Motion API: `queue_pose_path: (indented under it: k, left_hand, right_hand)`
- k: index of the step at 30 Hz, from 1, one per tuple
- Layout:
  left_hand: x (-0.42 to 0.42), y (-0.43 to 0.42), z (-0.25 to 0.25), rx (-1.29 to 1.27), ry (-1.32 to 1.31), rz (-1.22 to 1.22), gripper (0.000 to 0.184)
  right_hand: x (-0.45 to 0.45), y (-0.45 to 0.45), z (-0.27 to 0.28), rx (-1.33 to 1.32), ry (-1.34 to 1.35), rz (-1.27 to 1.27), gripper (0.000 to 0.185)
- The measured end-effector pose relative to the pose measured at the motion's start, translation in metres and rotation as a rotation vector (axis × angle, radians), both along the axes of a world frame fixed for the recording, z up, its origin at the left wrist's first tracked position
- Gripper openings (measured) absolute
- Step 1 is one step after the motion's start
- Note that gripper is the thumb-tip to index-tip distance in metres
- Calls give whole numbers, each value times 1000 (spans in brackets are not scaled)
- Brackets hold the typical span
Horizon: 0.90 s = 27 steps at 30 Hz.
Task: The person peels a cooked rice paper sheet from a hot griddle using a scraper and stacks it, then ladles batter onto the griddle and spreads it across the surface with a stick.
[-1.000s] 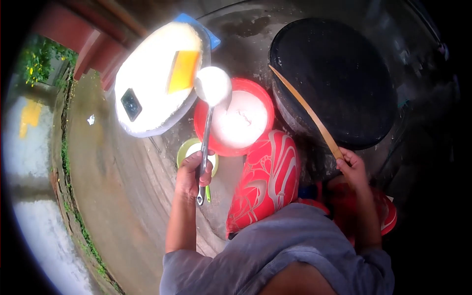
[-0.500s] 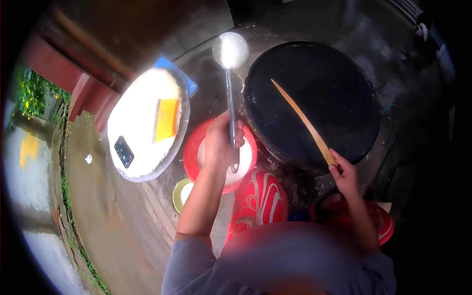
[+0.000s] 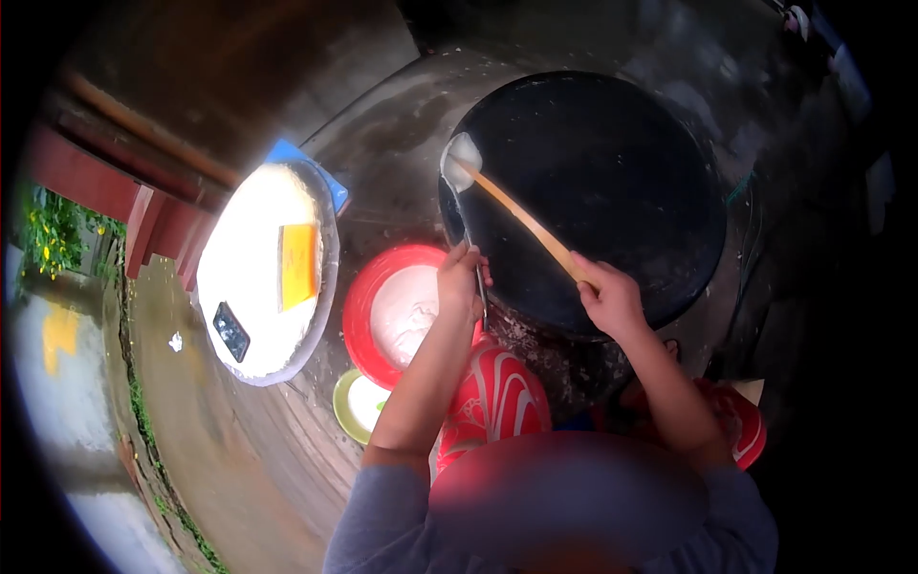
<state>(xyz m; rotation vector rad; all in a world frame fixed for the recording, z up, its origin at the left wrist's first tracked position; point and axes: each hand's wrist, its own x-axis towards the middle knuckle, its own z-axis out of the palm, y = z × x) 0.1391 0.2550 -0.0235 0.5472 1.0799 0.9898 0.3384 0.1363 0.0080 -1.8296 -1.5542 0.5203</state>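
My left hand (image 3: 461,282) is closed round the handle of a metal ladle. The ladle's bowl (image 3: 463,163) is tilted at the left edge of the large black round griddle (image 3: 593,201), with white batter in it. In my right hand (image 3: 612,295) is a long, thin wooden spatula (image 3: 526,220), whose tip reaches the ladle's bowl. Left of my left hand stands a red basin (image 3: 360,316) of pale batter. A green bowl (image 3: 347,411) with white contents sits beside the basin, partly hidden by my left forearm.
At the left is a white round surface (image 3: 251,249) bearing a yellow-orange piece (image 3: 297,266) and a phone (image 3: 230,331). A blue object (image 3: 337,191) shows behind its edge. Red patterned cloth (image 3: 497,392) covers my legs. Beyond are a red-brown structure (image 3: 86,172) and plants (image 3: 53,230).
My left hand has raised the ladle from the red basin's area and brought it to the griddle's left edge. My right hand has moved left, bringing the spatula tip to the ladle.
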Motion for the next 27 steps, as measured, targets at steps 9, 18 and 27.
queue_pose_path:
  k: [9,18,27]
  left_hand:
    - [-7,-20,17,177,211,10,23]
    - [6,65,10,114,258,-29,12]
    - [-7,84,133,-131,-921,-280,33]
  right_hand:
    - [11,7,-20,-50,-13,-28,41]
    - [29,-10,17,-39,-127,-74,44]
    - [46,33,-35,284,-812,298,49]
